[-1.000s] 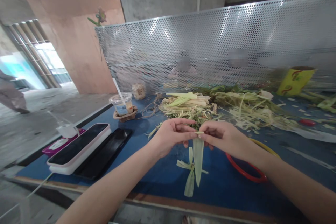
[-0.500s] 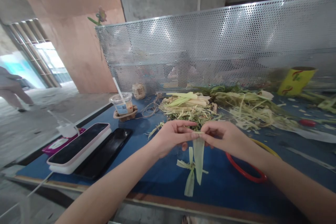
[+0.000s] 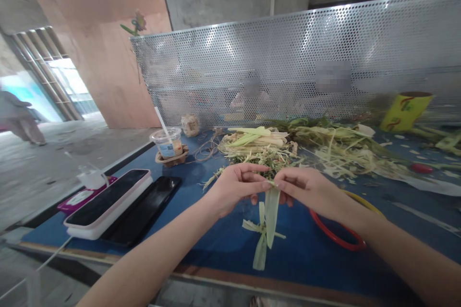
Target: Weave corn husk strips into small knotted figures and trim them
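Observation:
My left hand (image 3: 236, 184) and my right hand (image 3: 306, 187) meet above the blue table (image 3: 223, 244). Both pinch the top end of a pale green leaf strip (image 3: 272, 213), which hangs down between them. Just behind the strip, a small knotted leaf piece (image 3: 260, 237) lies on the table. A pile of green and pale leaf strips (image 3: 262, 146) sits right beyond my hands.
A red ring (image 3: 333, 235) lies under my right wrist. At the left are a pink-edged phone (image 3: 108, 201), a black phone (image 3: 144, 213), and a plastic drink cup with a straw (image 3: 167, 143). A perforated metal screen (image 3: 288, 67) backs the table; a yellow cup (image 3: 405, 110) stands far right.
My fingertips have shifted slightly on the top of the strip and the strip hangs a little more to the left. A person at the far left has moved on.

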`<action>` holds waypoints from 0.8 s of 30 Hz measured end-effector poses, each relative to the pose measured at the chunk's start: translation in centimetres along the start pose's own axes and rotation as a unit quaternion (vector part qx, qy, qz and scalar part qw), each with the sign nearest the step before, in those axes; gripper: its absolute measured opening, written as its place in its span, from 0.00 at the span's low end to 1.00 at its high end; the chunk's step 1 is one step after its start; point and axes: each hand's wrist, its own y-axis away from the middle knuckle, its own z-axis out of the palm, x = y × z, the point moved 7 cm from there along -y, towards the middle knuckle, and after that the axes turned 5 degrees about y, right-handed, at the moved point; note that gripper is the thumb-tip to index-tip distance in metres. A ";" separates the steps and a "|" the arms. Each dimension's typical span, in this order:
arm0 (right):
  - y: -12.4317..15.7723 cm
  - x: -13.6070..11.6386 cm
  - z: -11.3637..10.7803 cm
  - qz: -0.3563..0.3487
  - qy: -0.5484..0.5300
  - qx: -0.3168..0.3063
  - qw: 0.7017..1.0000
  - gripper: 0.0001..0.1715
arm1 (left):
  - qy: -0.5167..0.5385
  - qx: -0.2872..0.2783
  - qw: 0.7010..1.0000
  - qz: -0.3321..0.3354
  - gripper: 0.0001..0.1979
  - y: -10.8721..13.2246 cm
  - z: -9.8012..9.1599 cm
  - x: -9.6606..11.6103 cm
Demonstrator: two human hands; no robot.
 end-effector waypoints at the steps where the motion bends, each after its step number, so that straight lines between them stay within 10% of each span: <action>1: 0.0 0.1 0.0 0.003 0.003 0.002 1.000 0.15 | -0.002 0.000 1.000 -0.001 0.19 0.0 0.0 0.0; 24: 0.2 -0.3 -0.1 0.008 -0.006 0.003 1.000 0.13 | 0.028 0.016 0.999 -0.017 0.20 0.3 0.3 0.0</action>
